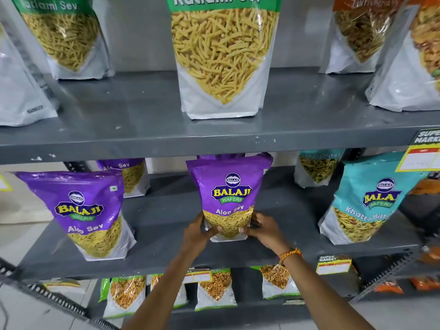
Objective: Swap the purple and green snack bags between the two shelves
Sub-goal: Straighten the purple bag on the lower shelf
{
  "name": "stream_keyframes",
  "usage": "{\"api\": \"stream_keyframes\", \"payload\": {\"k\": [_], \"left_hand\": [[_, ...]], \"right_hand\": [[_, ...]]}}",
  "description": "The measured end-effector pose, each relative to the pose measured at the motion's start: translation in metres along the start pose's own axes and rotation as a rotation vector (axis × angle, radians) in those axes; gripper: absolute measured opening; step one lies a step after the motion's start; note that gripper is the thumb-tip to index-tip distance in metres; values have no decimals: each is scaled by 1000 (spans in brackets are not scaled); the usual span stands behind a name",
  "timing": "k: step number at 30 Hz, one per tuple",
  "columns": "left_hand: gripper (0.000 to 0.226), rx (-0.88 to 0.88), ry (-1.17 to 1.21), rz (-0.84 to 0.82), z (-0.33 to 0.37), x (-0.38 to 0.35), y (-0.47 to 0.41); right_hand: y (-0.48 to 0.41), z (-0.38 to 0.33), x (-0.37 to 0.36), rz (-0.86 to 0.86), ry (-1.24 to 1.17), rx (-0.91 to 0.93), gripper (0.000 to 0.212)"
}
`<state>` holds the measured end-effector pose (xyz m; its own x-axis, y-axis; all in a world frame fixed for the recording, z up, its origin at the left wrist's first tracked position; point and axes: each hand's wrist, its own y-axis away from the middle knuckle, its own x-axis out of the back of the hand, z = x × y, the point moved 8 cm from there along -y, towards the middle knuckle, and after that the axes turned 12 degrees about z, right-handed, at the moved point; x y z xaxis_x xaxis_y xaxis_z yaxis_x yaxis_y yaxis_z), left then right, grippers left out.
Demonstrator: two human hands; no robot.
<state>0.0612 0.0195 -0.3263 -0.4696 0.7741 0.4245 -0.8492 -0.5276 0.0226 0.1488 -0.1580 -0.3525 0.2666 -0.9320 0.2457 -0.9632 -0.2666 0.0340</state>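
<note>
The purple snack bag (228,198) you are holding stands upright at the middle of the lower shelf (166,215), its base on the shelf or just above it — you cannot tell which from here. Your left hand (198,231) cups its lower left corner and your right hand (260,228) its lower right, fingers wrapped round the sides and thumbs pressed on the front, so both hands are closed on the one bag.

Directly above, on the upper shelf (142,129), the green snack bag (223,55) stands in the middle, untouched. Another purple bag (88,215) stands to the left on the lower shelf with one more behind it, and another green bag (64,32) stands at the upper left.

Judging by that layout, purple is all below and green all above, so no bag has crossed over yet — the swap looks barely begun. Everything is left: lift the purple ones up, bring the green ones down.
</note>
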Motion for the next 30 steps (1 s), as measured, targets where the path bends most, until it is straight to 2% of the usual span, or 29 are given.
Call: {"api": "stream_keyframes", "payload": {"k": [3, 5, 17, 30], "left_hand": [[54, 7, 2, 38, -6, 1, 3], [49, 0, -9, 37, -7, 3, 8], [48, -17, 13, 39, 1, 5, 28], [49, 14, 21, 51, -7, 2, 27]], "right_hand": [[6, 1, 0, 16, 21, -1, 36], [11, 1, 0, 18, 42, -9, 34], [28, 4, -1, 74, 93, 19, 44], [25, 3, 1, 79, 135, 18, 40]]}}
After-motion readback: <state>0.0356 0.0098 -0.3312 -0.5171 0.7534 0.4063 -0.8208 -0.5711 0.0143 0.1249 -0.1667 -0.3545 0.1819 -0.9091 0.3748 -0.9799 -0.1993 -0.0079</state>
